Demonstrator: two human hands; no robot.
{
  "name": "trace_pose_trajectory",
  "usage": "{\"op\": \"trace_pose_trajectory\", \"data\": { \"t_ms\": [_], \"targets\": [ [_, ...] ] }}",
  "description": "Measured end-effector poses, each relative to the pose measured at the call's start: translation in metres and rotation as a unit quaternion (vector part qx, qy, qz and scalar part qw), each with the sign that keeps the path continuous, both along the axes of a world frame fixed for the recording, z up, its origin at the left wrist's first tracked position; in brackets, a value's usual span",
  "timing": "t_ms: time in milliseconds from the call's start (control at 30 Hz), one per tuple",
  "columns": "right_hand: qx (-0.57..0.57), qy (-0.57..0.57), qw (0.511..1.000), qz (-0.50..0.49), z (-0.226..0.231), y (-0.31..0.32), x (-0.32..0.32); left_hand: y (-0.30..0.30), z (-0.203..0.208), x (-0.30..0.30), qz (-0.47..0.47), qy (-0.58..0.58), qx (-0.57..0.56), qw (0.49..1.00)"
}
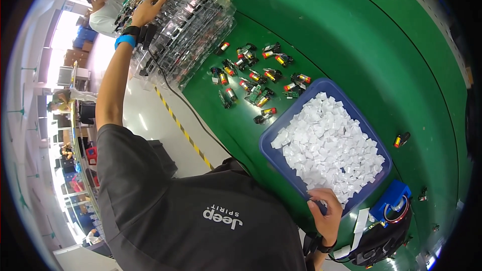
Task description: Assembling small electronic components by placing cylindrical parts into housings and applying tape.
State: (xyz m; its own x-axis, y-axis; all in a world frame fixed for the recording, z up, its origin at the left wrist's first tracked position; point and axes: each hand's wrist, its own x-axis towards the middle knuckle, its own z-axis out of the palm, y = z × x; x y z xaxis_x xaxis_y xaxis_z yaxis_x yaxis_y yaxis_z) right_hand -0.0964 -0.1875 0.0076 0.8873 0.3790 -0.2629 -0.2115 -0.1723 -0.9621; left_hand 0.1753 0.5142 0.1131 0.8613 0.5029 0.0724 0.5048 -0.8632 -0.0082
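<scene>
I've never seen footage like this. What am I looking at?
No machine here: these are a person's bare hands, filmed by a wide fisheye camera on that person's head, so straight edges bend. The left hand is at a stack of clear trays; the right hand is at the near rim of a blue bin holding small white pieces. Whether either hand grips anything is unclear. Small parts with red-and-yellow cylinders lie on the green table. Another person is beside the trays.
</scene>
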Motion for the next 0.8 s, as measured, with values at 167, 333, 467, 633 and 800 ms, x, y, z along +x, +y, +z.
{"op": "trace_pose_trajectory", "data": {
  "t_ms": [167, 333, 467, 633, 800],
  "targets": [
    [0.0, 0.001, 1.0, 0.006, 0.001, -0.002, -0.001, 0.009, 0.004, -0.007, -0.008, -0.046, 0.059, 0.997],
    [0.003, -0.003, 1.0, 0.0, 0.0, -0.001, -0.003, -0.012, 0.021, -0.017, -0.049, -0.162, 0.064, 0.983],
    [0.008, -0.001, 1.0, 0.01, 0.001, -0.002, 0.001, -0.101, 0.063, -0.059, -0.125, -0.21, -0.033, 0.969],
    [-0.008, -0.003, 1.0, 0.012, 0.0, 0.002, -0.002, -0.254, 0.004, -0.11, -0.281, -0.138, -0.102, 0.944],
    [0.002, -0.012, 1.0, 0.022, 0.003, -0.004, -0.002, -0.291, -0.086, -0.137, -0.353, -0.024, -0.055, 0.934]
  ]
}}
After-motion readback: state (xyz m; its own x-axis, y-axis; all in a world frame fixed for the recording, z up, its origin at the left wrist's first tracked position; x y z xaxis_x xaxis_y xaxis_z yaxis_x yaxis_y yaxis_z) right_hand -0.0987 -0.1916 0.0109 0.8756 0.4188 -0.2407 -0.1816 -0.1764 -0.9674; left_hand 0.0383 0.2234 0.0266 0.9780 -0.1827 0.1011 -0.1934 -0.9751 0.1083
